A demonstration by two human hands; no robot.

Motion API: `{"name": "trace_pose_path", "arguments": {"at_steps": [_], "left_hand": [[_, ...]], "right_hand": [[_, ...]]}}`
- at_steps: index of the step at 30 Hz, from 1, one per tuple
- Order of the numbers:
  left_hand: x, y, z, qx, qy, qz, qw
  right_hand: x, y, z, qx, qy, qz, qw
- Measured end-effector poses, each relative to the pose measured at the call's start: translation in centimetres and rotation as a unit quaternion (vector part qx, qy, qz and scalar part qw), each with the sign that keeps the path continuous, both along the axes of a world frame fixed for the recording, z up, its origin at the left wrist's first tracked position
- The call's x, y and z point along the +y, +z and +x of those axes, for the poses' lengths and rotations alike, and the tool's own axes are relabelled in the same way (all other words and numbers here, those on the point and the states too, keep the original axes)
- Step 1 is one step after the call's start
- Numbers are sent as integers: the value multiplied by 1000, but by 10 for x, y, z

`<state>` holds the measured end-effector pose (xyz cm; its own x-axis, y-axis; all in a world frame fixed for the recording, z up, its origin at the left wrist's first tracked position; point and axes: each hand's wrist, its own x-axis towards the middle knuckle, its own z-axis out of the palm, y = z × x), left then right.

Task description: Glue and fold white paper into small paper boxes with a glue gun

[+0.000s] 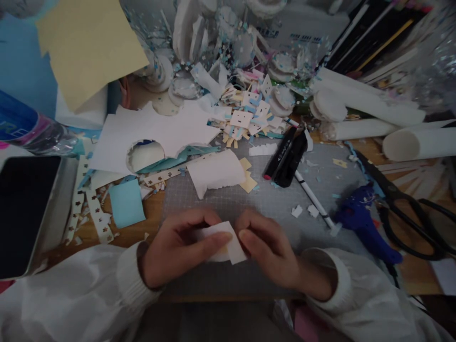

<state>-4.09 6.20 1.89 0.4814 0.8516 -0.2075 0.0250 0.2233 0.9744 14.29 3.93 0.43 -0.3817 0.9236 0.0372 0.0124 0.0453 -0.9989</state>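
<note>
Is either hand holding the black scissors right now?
No, the scissors lie apart at the right; both hands pinch a small white paper piece.

Super cluttered wooden desk (423,275) in dim light

Grey cutting mat (249,199) sits in the middle (scraps everywhere), and black scissors (409,209) lie off to one side.

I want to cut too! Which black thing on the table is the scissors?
The scissors lie at the far right beside the blue glue gun, with two loop handles. The black markers are straight sticks.
</note>
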Motion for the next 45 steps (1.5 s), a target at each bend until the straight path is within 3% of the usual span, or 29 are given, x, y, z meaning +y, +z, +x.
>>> {"name": "trace_pose_path", "arguments": {"at_steps": [7,14,22,34,38,45], "left_hand": [[1,-2,-1,18,33,20,999],[3,-2,-2,25,-25,30,999],[0,-1,-1,7,-13,43,999],[0,-3,1,-8,45,93,995],[-2,-7,1,24,22,119,992],[0,-4,1,34,0,125,992]], "right_hand": [[-1,0,0,-13,-12,27,999],[-3,-1,-3,-66,-14,72,995],[-2,3,-3,-57,5,122,991],[1,-1,-1,-2,-65,61,996],[3,0,-2,18,-92,44,995],[3,3,-1,-24,-53,51,997]]}}
